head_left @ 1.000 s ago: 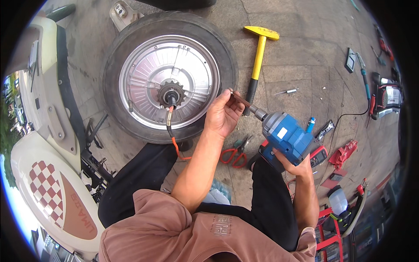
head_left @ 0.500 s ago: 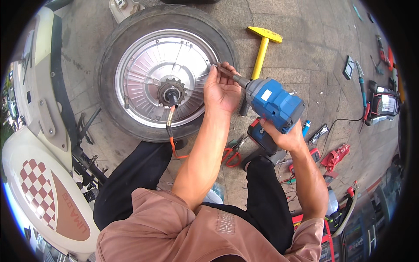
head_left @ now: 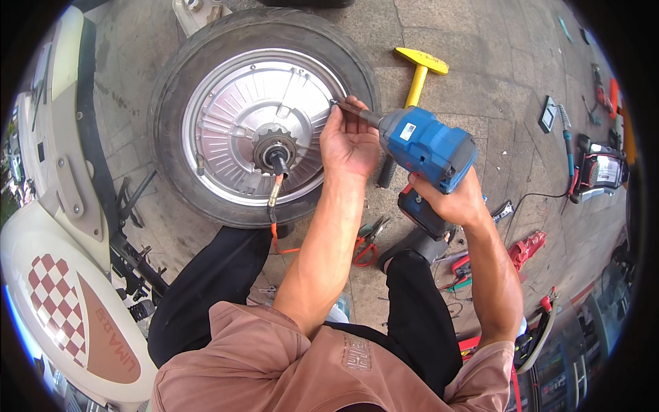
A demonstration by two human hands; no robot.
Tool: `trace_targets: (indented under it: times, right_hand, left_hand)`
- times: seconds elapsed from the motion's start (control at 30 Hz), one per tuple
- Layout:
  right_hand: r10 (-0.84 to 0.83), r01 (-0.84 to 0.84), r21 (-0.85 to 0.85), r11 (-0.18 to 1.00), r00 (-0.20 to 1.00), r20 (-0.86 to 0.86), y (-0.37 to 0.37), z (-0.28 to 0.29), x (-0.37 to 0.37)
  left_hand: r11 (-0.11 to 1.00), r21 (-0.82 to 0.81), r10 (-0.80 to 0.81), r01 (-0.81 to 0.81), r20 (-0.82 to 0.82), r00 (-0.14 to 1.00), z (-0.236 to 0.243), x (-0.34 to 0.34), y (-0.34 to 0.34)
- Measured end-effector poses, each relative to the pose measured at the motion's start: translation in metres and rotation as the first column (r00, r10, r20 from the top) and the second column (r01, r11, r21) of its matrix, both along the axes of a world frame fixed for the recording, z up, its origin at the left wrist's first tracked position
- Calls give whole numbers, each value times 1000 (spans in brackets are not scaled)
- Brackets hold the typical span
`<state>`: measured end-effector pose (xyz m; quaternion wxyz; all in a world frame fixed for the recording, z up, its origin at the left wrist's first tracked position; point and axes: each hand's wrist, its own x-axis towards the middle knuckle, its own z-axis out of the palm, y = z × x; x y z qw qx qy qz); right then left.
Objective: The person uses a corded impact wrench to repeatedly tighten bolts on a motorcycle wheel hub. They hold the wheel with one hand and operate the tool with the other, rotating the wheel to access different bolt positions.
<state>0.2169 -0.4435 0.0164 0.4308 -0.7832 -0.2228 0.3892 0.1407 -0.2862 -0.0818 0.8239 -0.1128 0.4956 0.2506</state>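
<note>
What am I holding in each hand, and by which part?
Your right hand holds the blue power driver by its handle; your left hand holds the long bit near its tip.

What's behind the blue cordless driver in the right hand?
A hammer: its yellow head, upper handle and black grip end show past the cordless driver. The handle's middle and the paving directly behind are covered.
</note>
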Motion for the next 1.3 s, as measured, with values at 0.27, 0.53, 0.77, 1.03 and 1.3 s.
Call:
trace_targets:
  times: [0.27, 0.53, 0.77, 1.03, 1.3]
  right_hand:
    - [-34, 31, -54, 998, 997, -62, 12, 7, 1]
    - [103, -84, -126, 988, 984, 148, 19, 15, -1]
    - [-55, 55, -74, 996, 998, -10, 20, 7, -5]
    - [20, -19, -114, 993, 1000, 7, 27, 21, 3]
    - [182, -153, -170, 973, 969, 166, 38, 36, 8]
  left_hand:
    - [987, -37, -159, 155, -142, 977, 24, -9, -6]
    - [629, 358, -611, 690, -323, 723, 162, -29, 34]
    - [-699, 553, -443, 454, -833, 333, 239, 19, 235]
    - [-445, -69, 104, 893, -994, -25, 86, -100, 302]
    - [-363, 256, -103, 896, -967, 234, 95, -104, 285]
